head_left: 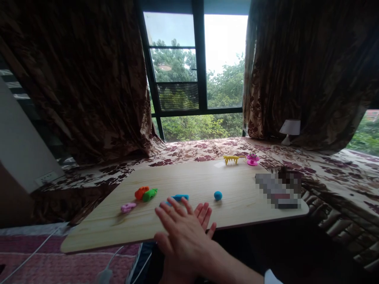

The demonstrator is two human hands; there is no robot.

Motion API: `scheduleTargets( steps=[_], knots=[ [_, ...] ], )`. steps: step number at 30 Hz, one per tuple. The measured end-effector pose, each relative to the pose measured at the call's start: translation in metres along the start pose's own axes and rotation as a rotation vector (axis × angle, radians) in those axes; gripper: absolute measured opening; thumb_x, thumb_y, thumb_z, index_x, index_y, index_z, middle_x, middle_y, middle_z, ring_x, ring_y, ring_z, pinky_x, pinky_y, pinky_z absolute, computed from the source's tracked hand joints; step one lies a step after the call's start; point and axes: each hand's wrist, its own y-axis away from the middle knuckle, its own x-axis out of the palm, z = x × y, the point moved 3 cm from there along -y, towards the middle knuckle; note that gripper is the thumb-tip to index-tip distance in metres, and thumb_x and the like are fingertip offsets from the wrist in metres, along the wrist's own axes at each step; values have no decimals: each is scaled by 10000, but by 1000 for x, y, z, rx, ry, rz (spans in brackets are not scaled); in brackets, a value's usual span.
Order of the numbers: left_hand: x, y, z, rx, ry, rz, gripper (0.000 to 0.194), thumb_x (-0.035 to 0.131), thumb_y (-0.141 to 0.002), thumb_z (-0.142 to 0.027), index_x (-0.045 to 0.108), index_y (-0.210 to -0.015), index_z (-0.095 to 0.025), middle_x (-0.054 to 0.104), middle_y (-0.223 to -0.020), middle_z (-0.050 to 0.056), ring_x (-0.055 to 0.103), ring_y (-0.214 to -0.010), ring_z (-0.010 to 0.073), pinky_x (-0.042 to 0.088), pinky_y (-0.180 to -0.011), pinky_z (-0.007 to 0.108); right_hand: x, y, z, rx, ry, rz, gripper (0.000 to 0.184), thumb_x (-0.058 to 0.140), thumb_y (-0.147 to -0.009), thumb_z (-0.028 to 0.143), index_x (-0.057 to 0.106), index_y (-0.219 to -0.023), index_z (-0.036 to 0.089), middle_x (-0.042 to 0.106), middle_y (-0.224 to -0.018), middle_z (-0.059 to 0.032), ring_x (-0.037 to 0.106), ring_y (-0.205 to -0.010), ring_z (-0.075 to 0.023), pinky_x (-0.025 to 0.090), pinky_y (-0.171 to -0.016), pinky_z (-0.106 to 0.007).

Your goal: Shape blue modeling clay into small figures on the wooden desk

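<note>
My right hand (184, 236) lies flat across my left hand (204, 215), palm towards palm, above the table's near edge. The fingers of both hands are stretched out. Whatever may be between the palms is hidden. Just beyond my right fingertips is a long blue piece (181, 197), partly covered by them. A small blue ball (218, 195) sits to the right of my hands. On the left are an orange lump (140, 193), a green lump (150, 195) touching it, and a pink lump (128, 208); all look like modelling clay.
The pale wooden table (97, 228) has rounded corners. Towards its far edge stand a yellow legged figure (231, 159) and a pink pedestal-shaped piece (252, 159). A blurred-out object (281, 193) lies at the right. A white lamp (290, 128) stands on the flowered window seat.
</note>
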Motion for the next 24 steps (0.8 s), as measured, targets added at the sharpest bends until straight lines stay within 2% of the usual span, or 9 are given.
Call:
scheduleTargets(
  steps=[1, 4, 7, 11, 13, 15, 19, 22, 24],
  knots=[
    [1, 3, 0, 53, 43, -28, 582, 246, -793, -664, 543, -1166, -329, 572, -1243, 44, 405, -1260, 247, 380, -967, 436, -3, -7, -8, 27, -4, -23, 507, 289, -927, 392, 230, -1408, 243, 274, -1466, -43, 130, -1366, -252, 113, -1096, -487],
    [-2, 12, -10, -44, 83, 123, 330, 418, -873, -340, 530, -1179, -289, 625, -1154, 62, 548, -1116, 209, 441, -925, 385, -9, -28, -38, 96, -59, -97, 416, 309, -937, 385, 382, -1326, 256, 363, -1419, -57, 203, -1342, -249, 119, -1071, -500],
    [-32, 20, -32, -148, 70, -29, 287, 449, -850, -124, 562, -1112, -153, 678, -958, 94, 656, -832, 162, 528, -754, 297, -2, -45, -67, 179, -108, -114, 344, 298, -952, 339, 462, -1250, 287, 497, -1309, -26, 319, -1282, -200, 218, -1037, -427],
    [-59, 32, -51, -228, 21, -122, 273, 494, -806, -102, 565, -1069, -109, 661, -918, 99, 640, -703, 129, 523, -582, 223, 25, -61, -86, 251, -83, -85, 307, 465, -860, 222, 551, -1155, 211, 601, -1150, -85, 482, -1124, -238, 345, -925, -390],
    [-59, 32, -63, -131, -96, -117, 302, 513, -754, -76, 577, -1046, -120, 646, -967, 94, 631, -722, 127, 522, -608, 233, 34, -63, -91, 251, -71, -53, 294, 502, -808, 164, 599, -1083, 196, 640, -1055, -86, 548, -1024, -242, 391, -858, -362],
    [-53, 25, -80, 75, -350, -122, 349, 512, -696, -49, 591, -1025, -133, 630, -1002, 80, 623, -780, 140, 522, -656, 250, 33, -61, -95, 239, -62, -38, 297, 481, -798, 131, 614, -1056, 198, 651, -1016, -75, 581, -959, -225, 412, -817, -326],
    [-30, -17, -113, 620, -1357, -158, 368, 450, -757, -165, 551, -1110, -158, 611, -921, 59, 608, -831, 178, 511, -727, 305, 11, -47, -105, 179, -54, -21, 321, 443, -825, 149, 595, -1097, 226, 632, -1058, -45, 585, -938, -186, 413, -822, -270],
    [-25, -56, -119, 699, -1570, -193, 380, 485, -757, -188, 533, -1134, -197, 611, -979, 67, 567, -941, 223, 429, -870, 374, 1, -32, -107, 134, -42, 13, 308, 471, -814, 167, 598, -1084, 243, 652, -1011, -22, 575, -951, -184, 415, -831, -261],
    [-26, -73, -117, 689, -1692, -187, 275, 520, -736, -177, 613, -994, -202, 633, -937, 76, 540, -985, 255, 375, -918, 404, 3, -23, -104, 115, -26, 38, 315, 481, -801, 155, 600, -1080, 241, 665, -987, -22, 577, -952, -190, 417, -833, -272]
  ],
)
